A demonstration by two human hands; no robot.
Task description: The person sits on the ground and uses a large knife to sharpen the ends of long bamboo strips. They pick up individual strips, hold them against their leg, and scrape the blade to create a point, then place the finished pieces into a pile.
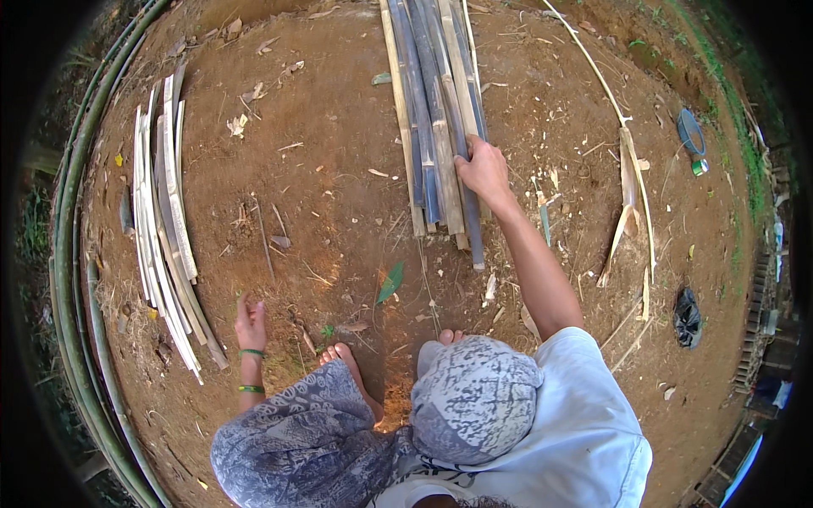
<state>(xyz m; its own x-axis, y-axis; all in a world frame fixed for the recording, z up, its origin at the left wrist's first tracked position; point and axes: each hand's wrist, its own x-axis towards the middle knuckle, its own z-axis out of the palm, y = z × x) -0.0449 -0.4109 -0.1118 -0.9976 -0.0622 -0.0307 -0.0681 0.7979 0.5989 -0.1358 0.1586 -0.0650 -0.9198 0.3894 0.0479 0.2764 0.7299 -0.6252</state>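
A bundle of split bamboo slats (434,127) lies lengthwise on the ground ahead of me, some faces dark, others pale tan. My right hand (484,172) is closed on a dark bamboo slat (474,229) at the bundle's right side; that slat's near end sticks out past the others. Part of the grip is hidden behind the back of the hand. Lower left, beside my knee, my left hand (249,320) hangs empty over the dirt with loosely parted fingers and bands on its wrist. Beyond it lies another pile of pale bamboo strips (169,229).
Long green bamboo poles (72,279) run along the left edge. To the right lie a thin pale strip (593,63), a dry bamboo sheath (628,186), a blue-rimmed container (690,131) and a black plastic bag (687,318). A blade-like tool (543,216) rests near my right forearm.
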